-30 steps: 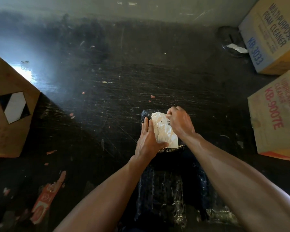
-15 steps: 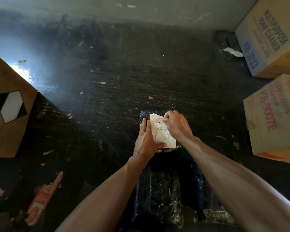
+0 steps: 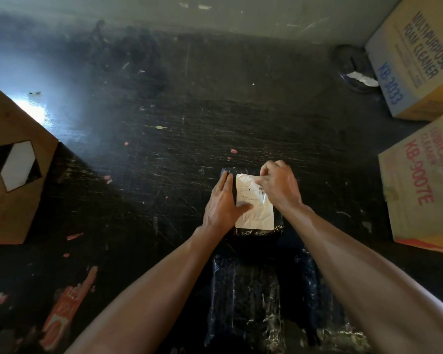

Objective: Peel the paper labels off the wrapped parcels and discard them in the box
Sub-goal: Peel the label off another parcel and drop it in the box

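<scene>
1. Near the middle of the dark scratched floor (image 3: 164,123) lies the wrapped parcel (image 3: 256,232), black and film-covered, with its white paper label (image 3: 253,213) facing up. A second, larger wrapped parcel (image 3: 246,297) lies just nearer to me, between my forearms.
2. My left hand (image 3: 221,203) lies flat and spread on the parcel's left side, its thumb resting on the label's lower left part; it grips nothing and serves only to pin the parcel down.
3. My right hand (image 3: 279,186) is curled at the label's upper right corner, thumb and forefinger drawn narrow together. Whether they already hold a lifted edge of paper I cannot tell, since the knuckles hide the corner.
4. Step in hand, as I judge it: starting the peel. The label still looks stuck flat over most of its area.
5. Next move, as I judge it: a firm pinch on the freed corner, then a slow pull across the label while my left hand keeps the parcel from sliding.
6. A brown cardboard box (image 3: 13,164) stands well apart to the left; two printed cartons (image 3: 420,60) stand to the right. Which one takes the discards I cannot tell.
</scene>
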The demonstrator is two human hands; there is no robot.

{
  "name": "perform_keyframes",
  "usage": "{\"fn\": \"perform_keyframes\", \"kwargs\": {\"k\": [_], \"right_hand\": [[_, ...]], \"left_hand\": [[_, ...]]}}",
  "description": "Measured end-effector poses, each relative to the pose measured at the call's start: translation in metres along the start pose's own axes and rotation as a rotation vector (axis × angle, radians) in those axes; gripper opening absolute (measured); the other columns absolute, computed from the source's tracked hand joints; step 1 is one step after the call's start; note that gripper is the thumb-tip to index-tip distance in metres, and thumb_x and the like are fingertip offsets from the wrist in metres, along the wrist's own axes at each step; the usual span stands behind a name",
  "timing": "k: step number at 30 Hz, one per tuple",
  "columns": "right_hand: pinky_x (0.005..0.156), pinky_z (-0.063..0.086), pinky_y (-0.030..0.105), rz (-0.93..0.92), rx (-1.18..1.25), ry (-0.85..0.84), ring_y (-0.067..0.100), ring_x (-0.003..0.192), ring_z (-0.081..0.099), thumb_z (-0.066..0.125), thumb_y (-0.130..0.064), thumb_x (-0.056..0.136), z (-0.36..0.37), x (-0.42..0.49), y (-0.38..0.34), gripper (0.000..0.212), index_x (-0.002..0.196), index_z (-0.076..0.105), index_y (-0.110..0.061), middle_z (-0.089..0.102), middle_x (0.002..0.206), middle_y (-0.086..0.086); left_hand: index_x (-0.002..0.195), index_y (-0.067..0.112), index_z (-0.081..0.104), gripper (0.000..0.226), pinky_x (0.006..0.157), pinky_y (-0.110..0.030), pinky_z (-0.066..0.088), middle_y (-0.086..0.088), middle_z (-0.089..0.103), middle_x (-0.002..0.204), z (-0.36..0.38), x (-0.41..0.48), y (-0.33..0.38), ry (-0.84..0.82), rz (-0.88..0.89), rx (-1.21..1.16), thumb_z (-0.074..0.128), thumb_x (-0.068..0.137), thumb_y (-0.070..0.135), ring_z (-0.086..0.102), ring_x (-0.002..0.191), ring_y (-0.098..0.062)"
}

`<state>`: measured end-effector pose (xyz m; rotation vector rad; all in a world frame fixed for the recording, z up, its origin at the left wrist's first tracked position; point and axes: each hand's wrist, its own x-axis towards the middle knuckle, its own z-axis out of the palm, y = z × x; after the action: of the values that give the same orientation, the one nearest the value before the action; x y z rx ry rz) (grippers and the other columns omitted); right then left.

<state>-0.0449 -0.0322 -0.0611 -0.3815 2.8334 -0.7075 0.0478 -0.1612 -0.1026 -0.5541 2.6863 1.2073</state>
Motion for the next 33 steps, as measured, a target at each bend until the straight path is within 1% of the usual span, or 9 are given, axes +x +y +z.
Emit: {"fn": "perform_keyframes", "kwargs": {"k": [3, 5, 8, 12, 20, 23, 26, 30, 33], "right_hand": [[0.060, 0.047, 0.023, 0.021, 0.038, -0.036, 0.011, 0.079, 0.061, 0.072, -0.018, 0.090, -0.002, 0.005, -0.002, 0.011, 0.088, 0.061, -0.018, 0.062, 0.086, -0.003], [0.059, 0.046, 0.021, 0.031, 0.038, -0.064, 0.007, 0.074, 0.062, 0.072, -0.018, 0.091, 0.000, 0.005, -0.002, 0.010, 0.091, 0.062, -0.020, 0.063, 0.084, -0.006], [0.059, 0.044, 0.018, 0.032, 0.025, -0.084, 0.005, 0.078, 0.062, 0.072, -0.018, 0.091, 0.003, 0.004, -0.001, 0.010, 0.094, 0.063, -0.021, 0.064, 0.087, -0.007], [0.060, 0.046, 0.021, 0.020, 0.036, -0.067, 0.004, 0.073, 0.061, 0.071, -0.018, 0.091, -0.001, 0.003, -0.002, 0.011, 0.087, 0.062, -0.023, 0.063, 0.080, -0.008], [0.063, 0.046, 0.020, -0.062, 0.078, -0.079, 0.002, 0.075, 0.061, 0.071, -0.018, 0.091, -0.009, -0.014, -0.003, 0.010, 0.086, 0.064, -0.024, 0.065, 0.081, -0.010], [0.065, 0.049, 0.021, -0.070, 0.089, -0.072, 0.003, 0.076, 0.062, 0.072, -0.019, 0.090, -0.013, -0.020, -0.005, 0.008, 0.088, 0.066, -0.022, 0.066, 0.083, -0.009], [0.067, 0.053, 0.024, -0.054, 0.106, -0.047, 0.004, 0.078, 0.063, 0.071, -0.019, 0.091, -0.014, -0.023, -0.004, 0.007, 0.089, 0.066, -0.022, 0.066, 0.084, -0.009], [0.060, 0.045, 0.022, -0.007, 0.109, -0.035, 0.006, 0.074, 0.060, 0.074, -0.021, 0.088, -0.012, -0.019, -0.006, 0.014, 0.091, 0.060, -0.022, 0.062, 0.081, -0.008], [0.063, 0.050, 0.025, 0.005, 0.112, -0.041, 0.007, 0.074, 0.062, 0.075, -0.022, 0.088, -0.008, -0.014, -0.008, 0.022, 0.100, 0.057, -0.022, 0.061, 0.078, -0.008]], "left_hand": [[0.158, 0.014, 0.012, 0.107, 0.119, -0.040, 0.026, -0.001, 0.005, 0.167, -0.004, 0.015, 0.002, -0.011, -0.003, -0.001, 0.080, 0.080, 0.040, 0.012, 0.152, -0.020], [0.158, 0.015, 0.012, 0.107, 0.120, -0.041, 0.027, 0.000, 0.006, 0.167, -0.003, 0.019, 0.002, -0.022, -0.010, -0.008, 0.080, 0.079, 0.040, 0.012, 0.152, -0.020], [0.158, 0.017, 0.013, 0.106, 0.119, -0.043, 0.027, 0.000, 0.010, 0.166, 0.002, 0.019, 0.000, -0.014, -0.030, -0.022, 0.080, 0.079, 0.040, 0.014, 0.151, -0.019], [0.157, 0.015, 0.017, 0.104, 0.118, -0.043, 0.030, -0.003, 0.016, 0.164, 0.003, 0.022, -0.001, 0.016, -0.032, -0.026, 0.081, 0.079, 0.038, 0.018, 0.150, -0.022], [0.156, 0.013, 0.021, 0.101, 0.117, -0.040, 0.030, -0.004, 0.020, 0.164, 0.005, 0.019, 0.000, 0.049, -0.007, -0.040, 0.082, 0.079, 0.035, 0.022, 0.149, -0.021], [0.156, 0.013, 0.022, 0.100, 0.117, -0.041, 0.032, -0.004, 0.021, 0.163, 0.005, 0.020, 0.000, 0.050, 0.004, -0.039, 0.082, 0.079, 0.035, 0.024, 0.148, -0.022], [0.157, 0.012, 0.020, 0.101, 0.118, -0.042, 0.030, -0.005, 0.019, 0.164, 0.007, 0.018, -0.003, 0.040, 0.013, -0.046, 0.081, 0.080, 0.035, 0.022, 0.149, -0.022], [0.158, 0.011, 0.016, 0.102, 0.120, -0.040, 0.026, -0.004, 0.015, 0.165, 0.005, 0.019, -0.005, 0.012, 0.013, -0.039, 0.079, 0.081, 0.037, 0.017, 0.151, -0.021], [0.158, 0.012, 0.016, 0.103, 0.120, -0.039, 0.025, -0.003, 0.015, 0.165, -0.001, 0.022, -0.007, -0.025, 0.038, -0.028, 0.080, 0.081, 0.038, 0.018, 0.151, -0.020]]}}
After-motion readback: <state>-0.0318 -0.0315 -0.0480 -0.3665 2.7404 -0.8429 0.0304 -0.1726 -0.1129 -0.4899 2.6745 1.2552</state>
